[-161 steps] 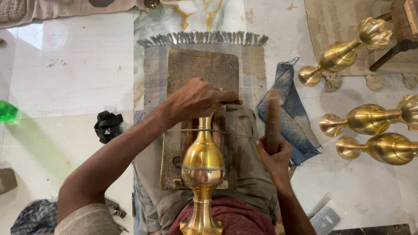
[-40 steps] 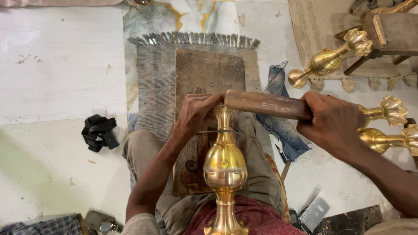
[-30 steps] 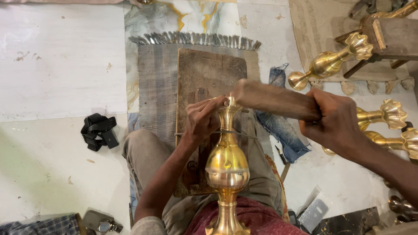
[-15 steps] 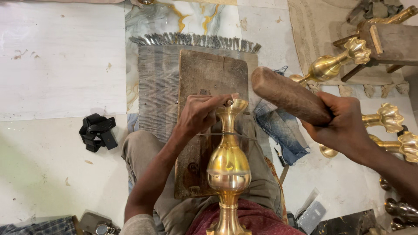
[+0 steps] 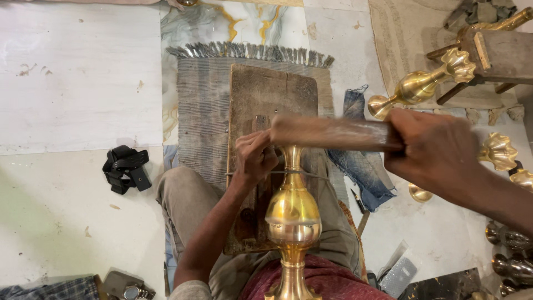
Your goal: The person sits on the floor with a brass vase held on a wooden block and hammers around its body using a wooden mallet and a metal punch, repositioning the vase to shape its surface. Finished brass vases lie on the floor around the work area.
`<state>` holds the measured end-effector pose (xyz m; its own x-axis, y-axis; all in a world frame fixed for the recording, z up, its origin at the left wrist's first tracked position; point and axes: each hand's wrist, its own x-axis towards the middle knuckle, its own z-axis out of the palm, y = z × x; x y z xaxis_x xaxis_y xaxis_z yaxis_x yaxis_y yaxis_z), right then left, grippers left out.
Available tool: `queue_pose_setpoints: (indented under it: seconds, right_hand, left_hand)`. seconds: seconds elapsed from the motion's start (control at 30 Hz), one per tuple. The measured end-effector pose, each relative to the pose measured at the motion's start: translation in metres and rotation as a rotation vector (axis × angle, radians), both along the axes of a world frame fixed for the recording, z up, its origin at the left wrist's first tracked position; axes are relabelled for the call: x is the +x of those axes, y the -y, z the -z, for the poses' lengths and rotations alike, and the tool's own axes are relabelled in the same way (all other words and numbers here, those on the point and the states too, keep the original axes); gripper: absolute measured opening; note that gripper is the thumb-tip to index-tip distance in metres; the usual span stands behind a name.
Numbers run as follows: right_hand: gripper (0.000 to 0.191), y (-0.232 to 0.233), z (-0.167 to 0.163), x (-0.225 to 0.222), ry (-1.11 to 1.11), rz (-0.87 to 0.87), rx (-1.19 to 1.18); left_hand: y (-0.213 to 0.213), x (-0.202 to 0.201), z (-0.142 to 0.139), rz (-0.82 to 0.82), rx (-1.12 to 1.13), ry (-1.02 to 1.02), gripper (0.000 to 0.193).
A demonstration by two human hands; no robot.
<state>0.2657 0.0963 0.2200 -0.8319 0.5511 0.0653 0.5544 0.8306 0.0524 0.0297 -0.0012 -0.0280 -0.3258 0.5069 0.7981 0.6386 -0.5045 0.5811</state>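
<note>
Between the person's knees stands one tall brass vase point(image 5: 293, 214), upright on a wooden board point(image 5: 272, 103). Its narrow neck is pinched by the left hand point(image 5: 252, 158), fingers closed around it just below the top. Over that top the right hand point(image 5: 438, 147) is clamped on one blurred wooden mallet point(image 5: 333, 132), lying level. Beyond lie one fringed mat point(image 5: 202, 111) and, to the right, one more brass vase point(image 5: 419, 86) on its side.

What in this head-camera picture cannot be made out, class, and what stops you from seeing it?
- Wooden block: motion-blurred in the right hand.
- Brass vase: mouth hidden behind the block, foot cut off by the bottom edge.
- Left hand: whatever its fingertips pinch is too small to tell.
</note>
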Motion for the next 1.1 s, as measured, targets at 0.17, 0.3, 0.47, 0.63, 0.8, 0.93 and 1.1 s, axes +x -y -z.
queue_pose_setpoints:
  seconds: [0.17, 0.3, 0.47, 0.63, 0.8, 0.93, 1.1]
  right_hand:
    - [0.023, 0.008, -0.015, -0.023, 0.193, 0.064, -0.030]
    - [0.021, 0.018, -0.020, -0.040, 0.430, 0.041, 0.162]
    - [0.025, 0.017, 0.002, -0.043, 0.487, 0.047, 0.089]
    - [0.029, 0.038, 0.086, -0.018, -0.245, 0.113, -0.902]
    - [0.046, 0.084, 0.185, 0.015, -0.648, 0.388, -1.446]
    - [0.054, 0.097, 0.233, 0.024, -0.941, 0.398, -1.609]
    - [0.054, 0.100, 0.259, 0.019, -0.872, 0.498, -1.487]
  left_hand:
    - [0.002, 0.007, 0.004, -0.056, 0.062, 0.055, 0.017]
    - [-0.001, 0.011, 0.006, -0.140, 0.168, 0.027, 0.004]
    - [0.009, 0.011, -0.001, -0.023, 0.082, 0.470, 0.023]
    - [0.072, 0.029, -0.005, 0.050, -0.121, 1.007, 0.027]
    - [0.123, 0.065, 0.006, 0.491, 0.029, 1.400, 0.032]
    - [0.132, 0.058, 0.002, 0.516, 0.065, 1.409, 0.031]
    - [0.138, 0.058, -0.037, 0.610, 0.048, 1.343, 0.035]
